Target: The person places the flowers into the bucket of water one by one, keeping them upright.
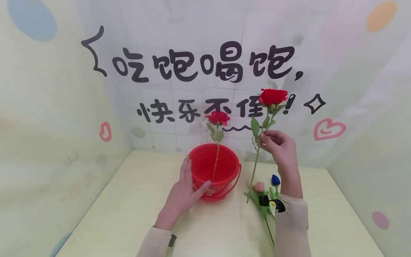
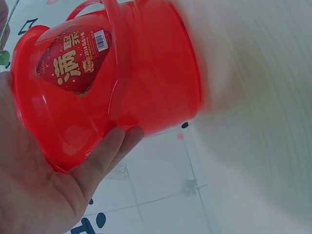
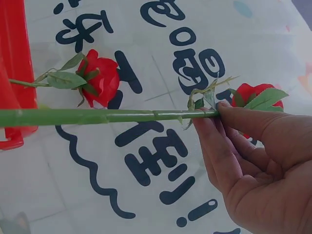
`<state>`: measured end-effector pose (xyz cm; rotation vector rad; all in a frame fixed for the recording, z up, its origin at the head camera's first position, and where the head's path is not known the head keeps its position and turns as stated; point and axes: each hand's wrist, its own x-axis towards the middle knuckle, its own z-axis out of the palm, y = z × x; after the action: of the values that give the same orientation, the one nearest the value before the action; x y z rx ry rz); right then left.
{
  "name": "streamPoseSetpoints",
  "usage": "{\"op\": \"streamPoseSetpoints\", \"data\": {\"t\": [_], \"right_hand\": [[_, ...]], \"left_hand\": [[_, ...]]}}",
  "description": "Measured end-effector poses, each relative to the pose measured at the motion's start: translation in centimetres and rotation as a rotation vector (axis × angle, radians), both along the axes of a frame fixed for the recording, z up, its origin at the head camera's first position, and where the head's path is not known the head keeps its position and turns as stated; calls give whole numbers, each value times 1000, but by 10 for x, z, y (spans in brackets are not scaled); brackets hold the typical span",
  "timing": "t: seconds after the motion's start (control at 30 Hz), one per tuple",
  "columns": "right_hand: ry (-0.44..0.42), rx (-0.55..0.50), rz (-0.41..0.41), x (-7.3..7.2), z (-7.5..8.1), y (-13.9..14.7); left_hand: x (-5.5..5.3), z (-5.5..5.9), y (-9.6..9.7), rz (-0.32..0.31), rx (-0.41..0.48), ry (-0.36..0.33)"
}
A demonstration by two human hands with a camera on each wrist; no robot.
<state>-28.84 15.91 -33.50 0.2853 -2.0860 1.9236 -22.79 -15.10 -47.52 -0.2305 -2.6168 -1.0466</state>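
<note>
A red plastic bucket [image 1: 221, 192] stands upright on the table, with one red rose [image 1: 218, 118] in it, its stem leaning inside. My left hand [image 1: 183, 194] rests against the bucket's left side, fingers fairly straight along the wall and thumb near the front rim; in the left wrist view the fingers touch the bucket [image 2: 161, 63] beside its label. To the right of the bucket, my right hand [image 1: 282, 146] pinches a second red rose [image 1: 273, 96] by its stem between thumb and fingers. That rose is upright, slightly tilted, its stem end hanging low beside the bucket.
Under my right forearm lie a pink flower [image 1: 259, 186] and a blue flower [image 1: 275, 180] with green stems on the pale table [image 1: 106, 217], partly hidden by the sleeve. Behind stands a white wall sheet [image 1: 192, 28] with black lettering. Patterned sheets flank both sides.
</note>
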Motion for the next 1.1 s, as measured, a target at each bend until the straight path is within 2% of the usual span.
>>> {"op": "streamPoseSetpoints", "data": {"t": [0.13,0.3,0.43,0.57,0.67,0.8,0.97,1.1], "right_hand": [[42,-60,4,2,12,-9],[93,-208,-2,13,22,-20],[187,-317,-28,20,26,-28],[287,-388,-43,21,28,-36],[330,-431,-41,17,28,-42],[333,-447,-38,8,28,-52],[312,-425,-21,-7,22,-66],[266,-363,-20,-20,11,-74]], "left_hand": [[1,0,-1,4,-6,0],[3,0,-3,13,-38,-13],[3,-1,-4,2,-51,-23],[2,-1,-3,2,-57,-26],[3,0,-3,8,-55,-27],[3,1,-2,15,-54,-23],[2,1,-2,19,-37,-4],[1,0,-2,25,-42,-6]]}}
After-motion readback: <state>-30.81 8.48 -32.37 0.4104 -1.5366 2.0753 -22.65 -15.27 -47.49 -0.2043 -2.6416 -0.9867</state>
